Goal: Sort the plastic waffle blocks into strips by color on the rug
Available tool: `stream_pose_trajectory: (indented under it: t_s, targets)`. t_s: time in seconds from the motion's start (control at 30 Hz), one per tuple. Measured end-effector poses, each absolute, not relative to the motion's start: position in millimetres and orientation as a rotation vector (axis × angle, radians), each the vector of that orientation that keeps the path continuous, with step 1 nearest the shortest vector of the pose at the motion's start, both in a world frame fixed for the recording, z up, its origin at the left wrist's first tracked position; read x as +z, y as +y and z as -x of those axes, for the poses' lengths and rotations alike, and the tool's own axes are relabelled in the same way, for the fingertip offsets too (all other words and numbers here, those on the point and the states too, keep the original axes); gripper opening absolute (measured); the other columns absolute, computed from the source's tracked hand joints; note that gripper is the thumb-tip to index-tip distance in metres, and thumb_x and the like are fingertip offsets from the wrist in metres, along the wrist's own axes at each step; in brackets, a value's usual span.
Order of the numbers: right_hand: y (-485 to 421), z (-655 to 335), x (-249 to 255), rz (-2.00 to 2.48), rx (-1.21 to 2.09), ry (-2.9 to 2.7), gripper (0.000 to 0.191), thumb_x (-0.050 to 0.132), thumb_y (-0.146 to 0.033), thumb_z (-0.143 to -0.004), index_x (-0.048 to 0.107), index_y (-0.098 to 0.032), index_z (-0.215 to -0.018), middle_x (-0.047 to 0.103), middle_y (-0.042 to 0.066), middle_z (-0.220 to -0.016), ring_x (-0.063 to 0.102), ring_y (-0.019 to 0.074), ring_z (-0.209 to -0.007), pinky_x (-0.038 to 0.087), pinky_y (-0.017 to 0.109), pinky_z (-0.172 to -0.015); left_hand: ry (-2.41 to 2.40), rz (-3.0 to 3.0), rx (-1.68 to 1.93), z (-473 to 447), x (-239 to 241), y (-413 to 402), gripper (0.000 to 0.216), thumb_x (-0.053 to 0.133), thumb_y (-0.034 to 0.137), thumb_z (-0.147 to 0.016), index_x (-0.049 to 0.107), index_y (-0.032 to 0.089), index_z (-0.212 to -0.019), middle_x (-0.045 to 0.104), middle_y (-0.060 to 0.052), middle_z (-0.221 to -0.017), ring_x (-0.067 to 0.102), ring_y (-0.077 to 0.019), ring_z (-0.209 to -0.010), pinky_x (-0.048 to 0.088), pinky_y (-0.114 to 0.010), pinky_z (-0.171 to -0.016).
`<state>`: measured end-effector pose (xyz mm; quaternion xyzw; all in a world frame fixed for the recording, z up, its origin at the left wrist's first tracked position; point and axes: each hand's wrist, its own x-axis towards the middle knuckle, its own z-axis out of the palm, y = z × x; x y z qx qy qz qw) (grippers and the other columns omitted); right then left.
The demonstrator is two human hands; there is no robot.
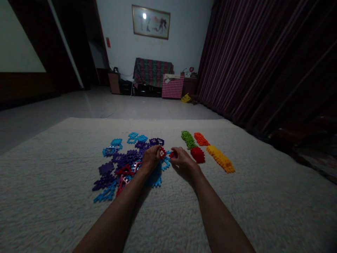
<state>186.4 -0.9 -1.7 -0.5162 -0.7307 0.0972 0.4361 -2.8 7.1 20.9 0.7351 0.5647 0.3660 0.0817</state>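
My left hand (pixel 150 159) is closed on a red interlocking plastic piece (pixel 162 152) with a window-like grid in it. Close by on the right, my right hand (pixel 181 158) pinches another red piece (pixel 173 154), mostly covered by the fingers. Both hands are just above the bed-like quilted mat. Beneath and left of my left hand spreads a loose pile of purple pieces (pixel 106 168), blue pieces (pixel 105 193) and red pieces (pixel 124 171). A short red stack (pixel 198 155) lies just right of my right hand.
Sorted rows lie farther right: green pieces (pixel 188 139), orange pieces (pixel 201 138) and yellow pieces (pixel 220 159). All rest on a pale quilted mat (pixel 250 211). Beyond are a tiled floor (pixel 147 107), a cloth-covered cabinet (pixel 152 72) and dark curtains (pixel 244 63) at right.
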Motion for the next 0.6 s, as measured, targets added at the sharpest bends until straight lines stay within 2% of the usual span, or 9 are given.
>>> stream_pose_trajectory:
  t_s: [0.17,0.27,0.6]
  targets:
    - [14,-183,16,1.267,0.126,-1.682,0.051,0.066,-0.025,-0.073,0.060,-0.020,-0.123,0.059,0.012,-0.118,0.057,0.0266,-0.111,0.048,0.045,-0.100,1.702,-2.260,1.119,4,11,7,0.028,0.047,0.021,-0.092,0.070,0.019,-0.109,0.069,-0.009,-0.106,0.064,-0.0197,-0.099,0.051,-0.030,-0.089]
    - [11,-188,21,1.256,0.046,-1.589,0.055,0.065,-0.029,-0.076,0.056,-0.019,-0.129,0.058,0.014,-0.124,0.055,0.0279,-0.116,0.046,0.047,-0.104,1.685,-2.235,1.169,4,7,8,0.028,0.046,0.018,-0.091,0.069,0.019,-0.108,0.067,-0.009,-0.110,0.064,-0.0190,-0.101,0.051,-0.030,-0.091]
    - [3,-190,12,1.308,0.034,-1.577,0.054,0.066,-0.028,-0.074,0.056,-0.017,-0.126,0.060,0.015,-0.122,0.056,0.0294,-0.116,0.046,0.048,-0.103,1.667,-2.264,1.146,4,6,6,0.027,0.047,0.018,-0.090,0.069,0.019,-0.107,0.067,-0.008,-0.113,0.064,-0.0190,-0.103,0.051,-0.030,-0.093]
